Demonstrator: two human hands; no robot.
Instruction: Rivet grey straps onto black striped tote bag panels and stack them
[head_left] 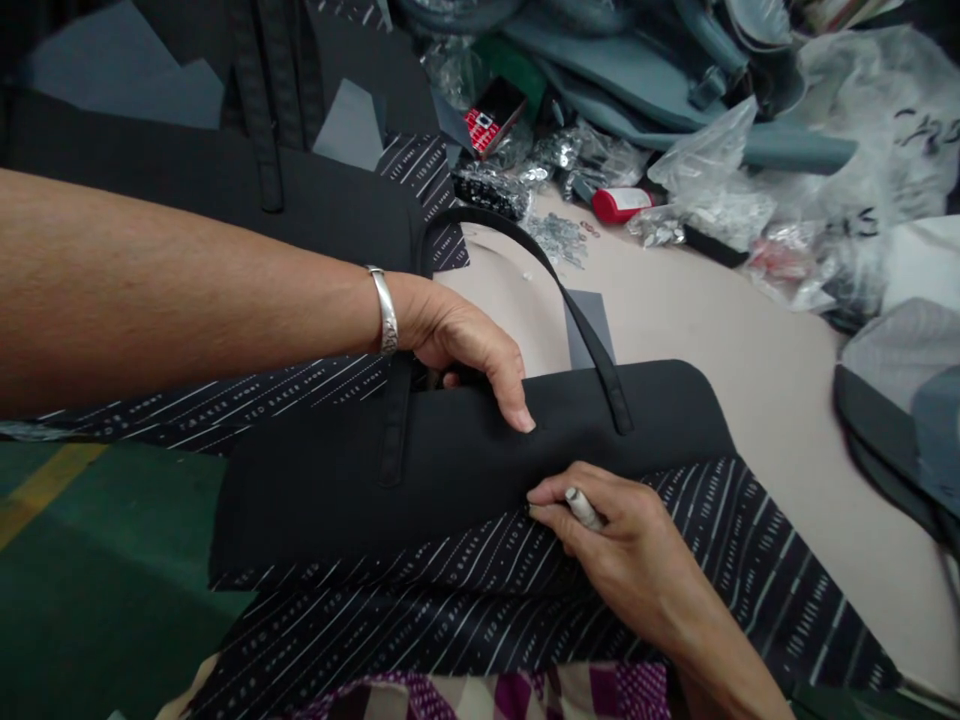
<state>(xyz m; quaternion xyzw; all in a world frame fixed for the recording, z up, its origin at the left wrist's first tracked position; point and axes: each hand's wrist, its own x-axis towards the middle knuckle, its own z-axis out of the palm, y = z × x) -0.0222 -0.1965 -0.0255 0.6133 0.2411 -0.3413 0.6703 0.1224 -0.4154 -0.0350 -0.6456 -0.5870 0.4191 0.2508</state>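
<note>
A black bag panel (465,470) with a thin strap handle (581,330) lies across my lap area, joined to dark lining cloth (765,560) printed with white slanted lines and lettering. My left hand (472,345), with a silver bangle at the wrist, grips the panel's upper edge, thumb on the front and the other fingers mostly hidden behind. At the panel's lower edge, the thumb and forefinger of my right hand (607,525) are pinched together. A whitish pen (583,508) sticks up from that same hand; its other end is hidden.
More black bag pieces (345,200) lie at the upper left with grey scraps (351,125). On the pale table (750,330) are small metal parts (559,238), a red-capped item (621,204), plastic bags (892,130) and blue-grey straps (787,145). Green floor (112,600) shows at left.
</note>
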